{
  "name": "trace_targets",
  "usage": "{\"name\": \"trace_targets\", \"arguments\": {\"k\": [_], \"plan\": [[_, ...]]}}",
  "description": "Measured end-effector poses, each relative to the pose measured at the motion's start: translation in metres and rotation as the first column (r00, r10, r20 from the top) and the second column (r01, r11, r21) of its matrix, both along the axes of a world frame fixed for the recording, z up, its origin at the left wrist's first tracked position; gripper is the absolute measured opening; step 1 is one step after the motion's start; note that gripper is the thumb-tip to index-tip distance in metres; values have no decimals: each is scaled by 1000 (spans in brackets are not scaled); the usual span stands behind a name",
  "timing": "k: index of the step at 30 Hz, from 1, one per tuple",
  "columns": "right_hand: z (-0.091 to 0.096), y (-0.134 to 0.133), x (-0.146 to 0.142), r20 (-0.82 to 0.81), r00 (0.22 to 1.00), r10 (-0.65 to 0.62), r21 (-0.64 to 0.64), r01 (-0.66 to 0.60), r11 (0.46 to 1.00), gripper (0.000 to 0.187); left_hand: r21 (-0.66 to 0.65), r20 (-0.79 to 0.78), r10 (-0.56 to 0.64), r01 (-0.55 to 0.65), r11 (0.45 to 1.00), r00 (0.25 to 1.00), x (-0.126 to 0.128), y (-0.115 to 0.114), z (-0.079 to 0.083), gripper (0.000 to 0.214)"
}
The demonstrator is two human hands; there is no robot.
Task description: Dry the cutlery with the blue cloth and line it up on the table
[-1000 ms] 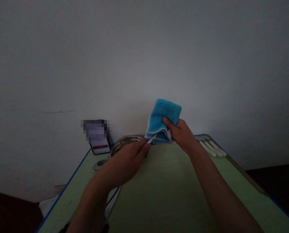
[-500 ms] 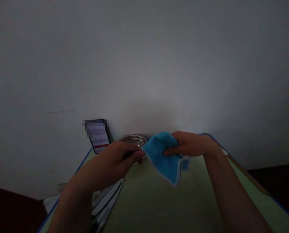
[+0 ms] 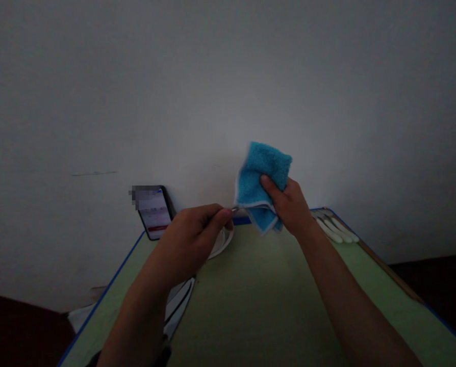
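My right hand [image 3: 289, 206] is raised above the far end of the green table [image 3: 258, 295] and grips a folded blue cloth [image 3: 261, 178] with a pale edge. My left hand [image 3: 193, 239] is closed around the handle of a thin metal utensil [image 3: 234, 209], whose other end runs into the cloth and is hidden there. I cannot tell which kind of utensil it is. A metal plate [image 3: 222, 242] lies on the table just beneath my left hand, mostly covered by it.
A phone [image 3: 155, 214] leans against the white wall at the table's far left corner. Several white-handled utensils [image 3: 335, 229] lie at the far right. More utensils [image 3: 178, 303] lie near the left edge under my left forearm. The room is dim.
My right hand has lifted the cloth back up from in front of the plate to above the table's far end. My left hand has moved slightly away from me, still on the utensil.
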State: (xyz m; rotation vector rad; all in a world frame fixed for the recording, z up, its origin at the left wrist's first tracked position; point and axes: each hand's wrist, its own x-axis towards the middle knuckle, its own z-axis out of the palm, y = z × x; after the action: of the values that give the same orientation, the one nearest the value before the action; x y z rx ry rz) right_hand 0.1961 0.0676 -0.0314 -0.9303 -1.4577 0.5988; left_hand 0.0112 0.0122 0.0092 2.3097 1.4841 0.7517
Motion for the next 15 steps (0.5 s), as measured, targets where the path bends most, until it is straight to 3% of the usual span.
{"name": "trace_targets", "arguments": {"k": [4, 7, 10, 15], "plan": [[-11, 6, -13, -192, 967, -167, -64, 158, 985, 37, 46, -9, 62, -62, 997, 998, 15, 0, -5, 35], [-21, 9, -23, -318, 919, -233, -141, 197, 970, 39, 66, -43, 90, -87, 994, 995, 25, 0, -9, 35], [-25, 8, -31, -385, 894, -229, -218, 153, 964, 41, 88, -101, 106, -97, 991, 989, 32, 1, -14, 34], [-23, 5, -36, -414, 906, -92, -258, -19, 966, 38, 106, -130, 147, -133, 985, 981, 30, 5, -19, 33]]}}
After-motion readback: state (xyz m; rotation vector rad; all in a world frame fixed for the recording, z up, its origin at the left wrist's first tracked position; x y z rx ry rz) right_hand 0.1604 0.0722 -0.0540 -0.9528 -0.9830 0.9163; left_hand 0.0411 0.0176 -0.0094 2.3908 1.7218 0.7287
